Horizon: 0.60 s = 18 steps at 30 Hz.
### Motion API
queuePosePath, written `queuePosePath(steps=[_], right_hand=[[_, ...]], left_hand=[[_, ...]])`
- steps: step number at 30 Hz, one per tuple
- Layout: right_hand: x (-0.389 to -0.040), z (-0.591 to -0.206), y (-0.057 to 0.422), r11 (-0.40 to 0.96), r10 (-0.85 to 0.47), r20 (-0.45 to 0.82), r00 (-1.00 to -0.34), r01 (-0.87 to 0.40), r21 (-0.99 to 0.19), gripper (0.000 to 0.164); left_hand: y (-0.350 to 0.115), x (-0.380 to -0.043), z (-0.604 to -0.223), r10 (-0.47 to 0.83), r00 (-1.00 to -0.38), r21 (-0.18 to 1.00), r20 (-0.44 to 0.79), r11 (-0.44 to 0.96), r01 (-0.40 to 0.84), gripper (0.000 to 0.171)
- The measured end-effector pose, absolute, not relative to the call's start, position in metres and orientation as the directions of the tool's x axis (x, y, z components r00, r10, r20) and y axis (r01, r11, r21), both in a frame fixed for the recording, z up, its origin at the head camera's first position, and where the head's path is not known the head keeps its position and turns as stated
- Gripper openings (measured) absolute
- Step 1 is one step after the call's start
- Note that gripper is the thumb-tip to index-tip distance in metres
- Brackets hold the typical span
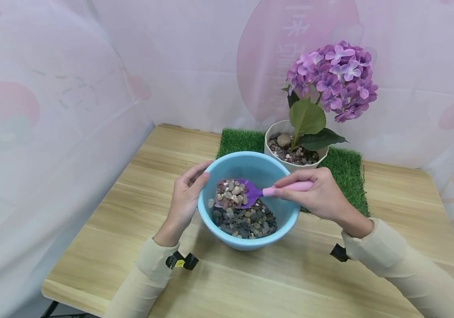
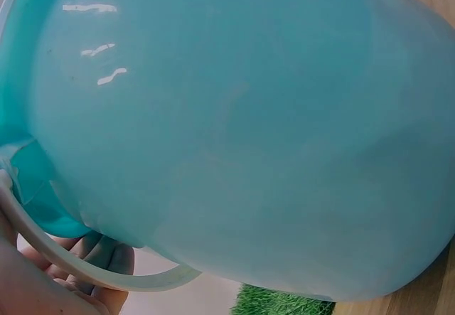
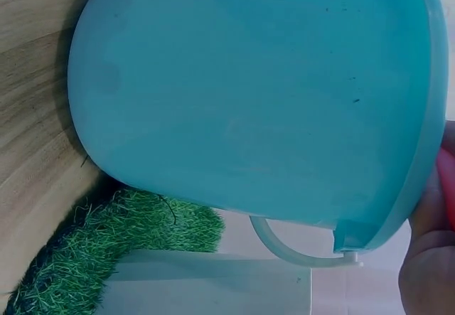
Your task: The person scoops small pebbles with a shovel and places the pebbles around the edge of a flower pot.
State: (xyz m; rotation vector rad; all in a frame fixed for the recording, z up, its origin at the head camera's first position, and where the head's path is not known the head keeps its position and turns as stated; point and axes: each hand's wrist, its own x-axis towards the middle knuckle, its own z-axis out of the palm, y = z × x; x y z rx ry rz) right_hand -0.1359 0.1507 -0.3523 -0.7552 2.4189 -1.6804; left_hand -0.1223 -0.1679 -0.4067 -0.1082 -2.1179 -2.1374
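Observation:
A light blue bucket [image 1: 252, 165] stands on the table with dark and pale pebbles [image 1: 246, 223] in its bottom. My left hand [image 1: 184, 201] grips its left rim, thumb at the edge and fingers curled on the outside, beside the pale bucket handle [image 2: 135, 282]. With my right hand [image 1: 322, 196] I hold a toy shovel [image 1: 253, 193] by its pink grip. Its purple scoop, loaded with small mixed pebbles [image 1: 230, 192], hangs inside the bucket above the other stones. The bucket wall [image 3: 249, 102] fills most of the right wrist view.
Behind the bucket, a white pot [image 1: 290, 164] with purple hydrangea flowers [image 1: 336, 84] stands on a green artificial grass mat [image 1: 350, 176]. Pebbles cover the pot's soil. The wooden table [image 1: 123, 229] has pale printed curtains [image 1: 195, 66] around its back and sides.

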Motion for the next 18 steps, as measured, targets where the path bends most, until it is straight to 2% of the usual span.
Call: queuePosePath(steps=[18], right_hand=[[-0.131, -0.35, 0.168, 0.187, -0.435, 0.252, -0.865, -0.36, -0.914, 0.015]], left_hand=[[-0.168, -0.123, -0.407, -0.049, -0.988, 0.989, 0.147, 0.004, 0.147, 0.038]])
